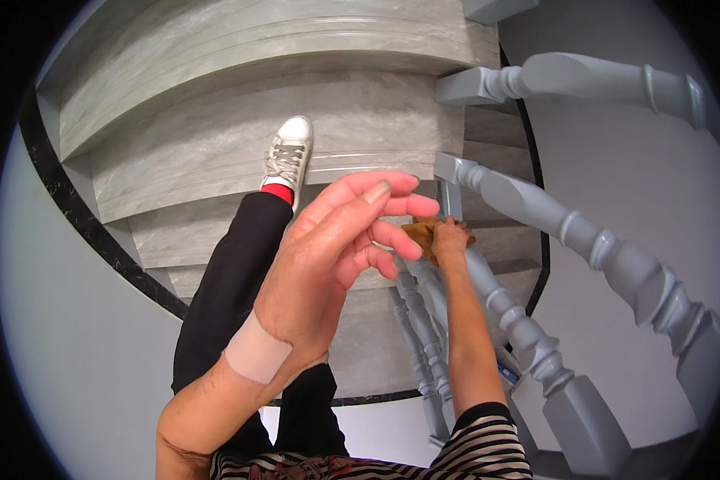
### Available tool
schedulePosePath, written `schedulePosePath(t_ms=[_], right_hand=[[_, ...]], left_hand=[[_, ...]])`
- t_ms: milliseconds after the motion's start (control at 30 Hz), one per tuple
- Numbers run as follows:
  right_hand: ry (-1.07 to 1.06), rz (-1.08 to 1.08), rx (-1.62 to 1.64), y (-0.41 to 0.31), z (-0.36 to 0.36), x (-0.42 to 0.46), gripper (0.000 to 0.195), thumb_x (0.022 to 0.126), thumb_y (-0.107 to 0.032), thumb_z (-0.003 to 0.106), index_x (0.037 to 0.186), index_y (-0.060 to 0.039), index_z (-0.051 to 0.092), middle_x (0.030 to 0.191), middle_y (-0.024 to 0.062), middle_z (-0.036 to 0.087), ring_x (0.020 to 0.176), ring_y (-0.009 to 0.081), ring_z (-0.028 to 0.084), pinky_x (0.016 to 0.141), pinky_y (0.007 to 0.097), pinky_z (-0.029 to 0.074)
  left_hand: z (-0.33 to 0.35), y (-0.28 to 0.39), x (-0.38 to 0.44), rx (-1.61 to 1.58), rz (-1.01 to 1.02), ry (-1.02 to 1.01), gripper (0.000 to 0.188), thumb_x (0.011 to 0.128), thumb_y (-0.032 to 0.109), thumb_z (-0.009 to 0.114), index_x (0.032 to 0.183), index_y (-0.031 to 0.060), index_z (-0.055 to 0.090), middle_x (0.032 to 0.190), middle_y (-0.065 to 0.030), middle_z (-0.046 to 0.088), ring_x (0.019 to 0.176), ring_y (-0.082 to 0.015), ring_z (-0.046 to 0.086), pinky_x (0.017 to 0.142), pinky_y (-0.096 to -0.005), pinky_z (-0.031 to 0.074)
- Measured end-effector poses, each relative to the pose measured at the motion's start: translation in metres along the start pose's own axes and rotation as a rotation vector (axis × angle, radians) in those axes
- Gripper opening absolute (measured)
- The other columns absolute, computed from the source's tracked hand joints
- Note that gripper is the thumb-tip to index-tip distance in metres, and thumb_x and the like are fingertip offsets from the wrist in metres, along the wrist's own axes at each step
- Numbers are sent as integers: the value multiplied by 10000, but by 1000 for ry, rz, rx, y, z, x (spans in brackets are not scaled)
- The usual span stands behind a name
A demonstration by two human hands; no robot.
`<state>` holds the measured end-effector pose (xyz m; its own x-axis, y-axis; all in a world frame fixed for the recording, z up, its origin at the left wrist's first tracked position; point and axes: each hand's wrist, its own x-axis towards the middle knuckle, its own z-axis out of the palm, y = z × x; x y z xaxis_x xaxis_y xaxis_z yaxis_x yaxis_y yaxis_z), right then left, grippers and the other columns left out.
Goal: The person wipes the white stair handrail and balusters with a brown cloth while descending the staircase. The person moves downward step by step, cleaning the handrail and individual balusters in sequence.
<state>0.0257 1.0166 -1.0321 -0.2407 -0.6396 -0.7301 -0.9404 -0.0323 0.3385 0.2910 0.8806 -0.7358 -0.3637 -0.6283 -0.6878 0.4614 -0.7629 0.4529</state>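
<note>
My left hand [336,246] is raised in the middle of the view, its fingers loosely curled with nothing in them; a pale patch [258,349] is stuck on that wrist. Farther down and to the right, my right hand [451,239] grips a brown cloth [421,233] against the lower part of a grey turned baluster [486,273]. Part of the cloth is hidden under the fingers. Another grey baluster [582,231] rises just right of it.
Curved grey marble-look stair treads [372,114] fan out below me. My foot in a white laced shoe [291,147] stands on one tread. A dark skirting strip [96,231] edges the stairs at the left. More balusters [600,75] line the right side.
</note>
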Motion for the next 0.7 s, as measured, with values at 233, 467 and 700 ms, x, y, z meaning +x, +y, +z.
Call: schedulePosePath(t_ms=[233, 467, 700], right_hand=[[109, -22, -15, 29, -51, -69, 399, 674, -231, 772, 1036, -126, 642, 1107, 70, 547, 998, 333, 565, 740, 528, 452], [188, -19, -75, 55, -103, -152, 279, 725, -165, 702, 1000, -127, 671, 1067, 73, 545, 999, 298, 529, 827, 489, 428], [295, -7, -138, 76, -134, -212, 284, 673, -107, 720, 953, -95, 672, 1028, 70, 555, 974, 286, 536, 849, 423, 428]], left_hand=[[15, -10, 6, -55, 83, -72, 389, 998, 275, 441, 1220, -34, 522, 1165, -199, 610, 809, -125, 607, 702, -228, 504], [13, -8, 11, -144, 114, -167, 369, 983, 264, 491, 1214, -21, 528, 1179, -192, 610, 815, -128, 631, 672, -227, 523], [6, -2, 11, -150, 162, -196, 369, 988, 256, 484, 1232, -20, 507, 1206, -194, 595, 826, -134, 639, 681, -223, 538]])
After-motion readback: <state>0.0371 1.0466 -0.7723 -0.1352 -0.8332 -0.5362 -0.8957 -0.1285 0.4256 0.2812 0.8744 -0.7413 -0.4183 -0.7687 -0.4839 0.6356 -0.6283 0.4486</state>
